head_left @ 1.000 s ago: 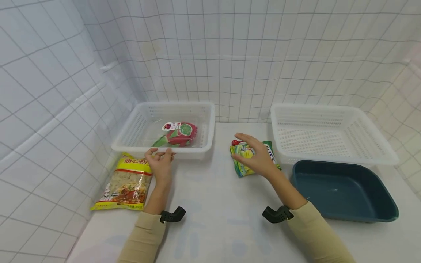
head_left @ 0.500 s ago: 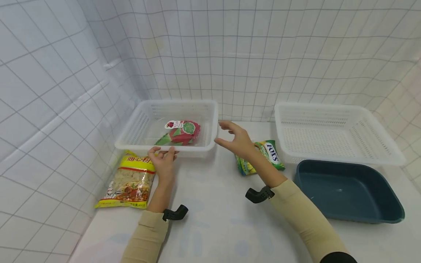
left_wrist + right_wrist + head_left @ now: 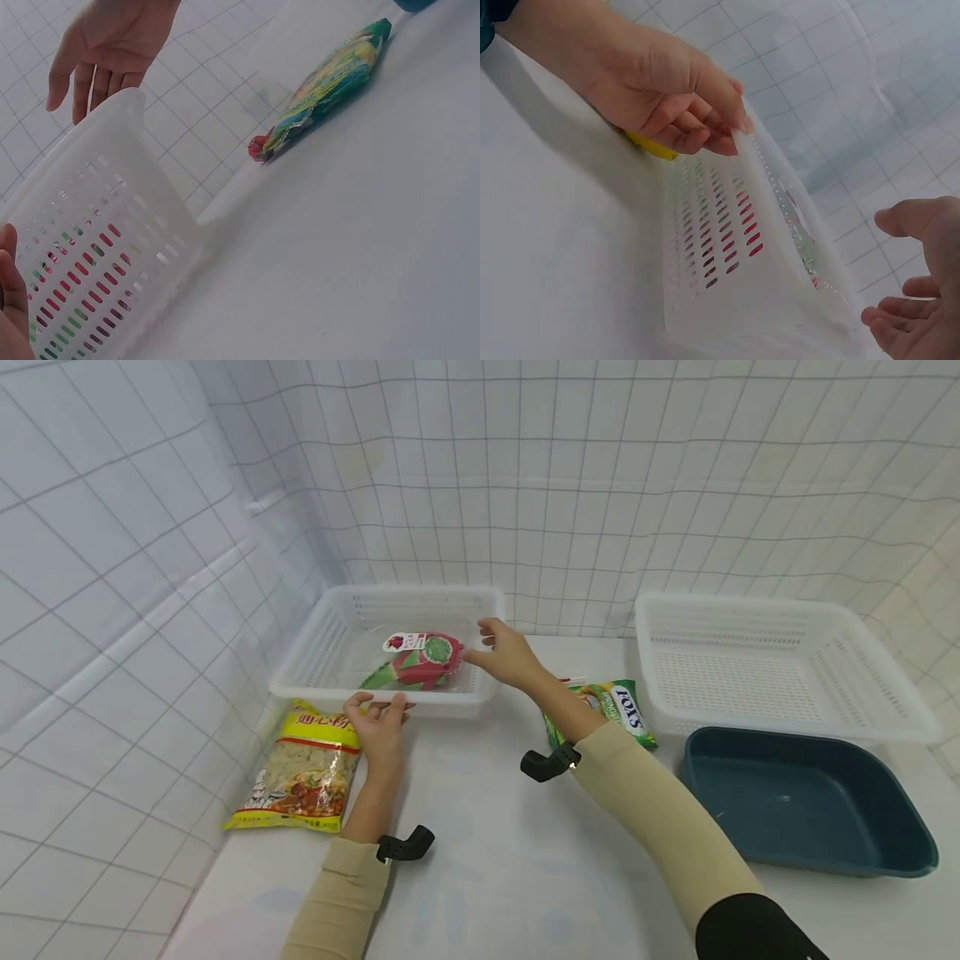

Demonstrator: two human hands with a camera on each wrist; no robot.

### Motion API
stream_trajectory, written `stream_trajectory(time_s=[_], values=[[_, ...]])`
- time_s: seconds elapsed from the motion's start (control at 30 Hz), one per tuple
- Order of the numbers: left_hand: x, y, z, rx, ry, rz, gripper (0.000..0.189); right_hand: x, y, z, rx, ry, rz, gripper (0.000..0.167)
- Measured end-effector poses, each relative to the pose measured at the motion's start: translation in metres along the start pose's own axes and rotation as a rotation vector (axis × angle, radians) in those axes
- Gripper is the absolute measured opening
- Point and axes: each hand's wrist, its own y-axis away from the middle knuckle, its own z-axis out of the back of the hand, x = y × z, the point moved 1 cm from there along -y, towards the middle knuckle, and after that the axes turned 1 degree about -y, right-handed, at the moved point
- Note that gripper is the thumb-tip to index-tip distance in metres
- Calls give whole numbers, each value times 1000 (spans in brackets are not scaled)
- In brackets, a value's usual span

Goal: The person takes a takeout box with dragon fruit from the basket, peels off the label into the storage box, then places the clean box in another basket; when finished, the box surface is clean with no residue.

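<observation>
My left hand (image 3: 381, 742) pinches the front rim of the left white plastic basket (image 3: 457, 700), thumb on top and fingers curled beneath, as the right wrist view shows. Inside that basket lies a clear plastic pack of red and green dragon fruit (image 3: 427, 662) with a white label. Over the basket's right rim is my right hand (image 3: 512, 653), thumb and fingers spread apart with nothing between them. Its thumb overlaps the right end of the pack in the head view. A yellow-topped bag of pasta (image 3: 303, 768) lies in front of the basket, beside my left hand.
A green bag of Fox's candy (image 3: 630, 710) lies under my right forearm, with a small red item (image 3: 258, 147) at its end. On the right stand another white basket (image 3: 757, 727) and a dark teal bin (image 3: 795, 827). White grid-patterned curtains (image 3: 570, 485) enclose the table.
My right hand has moved left from above the candy bag to over the basket's right rim, staying spread. My left hand keeps its hold on the front rim.
</observation>
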Motion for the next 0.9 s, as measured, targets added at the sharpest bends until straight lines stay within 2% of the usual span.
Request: stream_trajectory(time_s=[0.17,0.27,0.43,0.53,0.73,0.9], values=[[-1,1,1,12,27,-19,42,10,-12,-9,45,-26,-165,72],[-2,2,2,15,17,-15,42,15,-18,-15,58,-22,-216,74],[-4,1,2,0,15,0,42,22,-28,-26,63,-43,-259,69],[-3,0,1,-5,26,5,42,25,-35,-33,62,-97,-342,65],[-3,0,2,-15,21,-4,41,25,-42,-50,61,-275,-562,71],[-3,0,2,-8,19,-8,42,18,-44,-61,-12,-405,-626,64]])
